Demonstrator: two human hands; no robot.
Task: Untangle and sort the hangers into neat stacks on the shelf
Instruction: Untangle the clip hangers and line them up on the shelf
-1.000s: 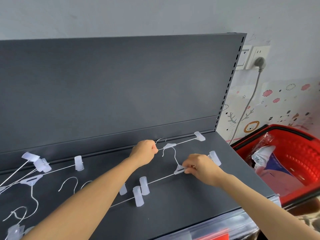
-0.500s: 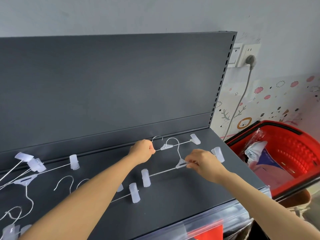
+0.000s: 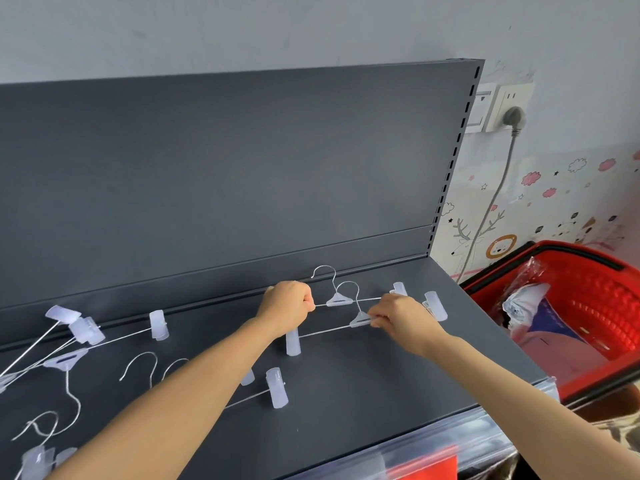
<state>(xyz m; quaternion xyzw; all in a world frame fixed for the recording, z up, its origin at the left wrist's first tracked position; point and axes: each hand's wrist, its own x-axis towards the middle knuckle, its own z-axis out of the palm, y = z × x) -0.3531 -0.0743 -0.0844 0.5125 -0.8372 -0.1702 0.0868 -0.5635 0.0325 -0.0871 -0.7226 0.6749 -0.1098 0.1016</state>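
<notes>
Above the dark shelf (image 3: 346, 410), the left hand (image 3: 287, 304) has its fingers closed on the rear hanger (image 3: 337, 299) wire. The right hand (image 3: 398, 317) fingers pinch the front hanger (image 3: 360, 321) beside its plastic centre; loose hangers (image 3: 69, 355) lie left.

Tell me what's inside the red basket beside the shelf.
The red basket holds a crinkled clear plastic bag lying over white and blue-pink packaged items. Whatever lies beneath them, and the basket's far right end, is hidden or out of frame.
</notes>
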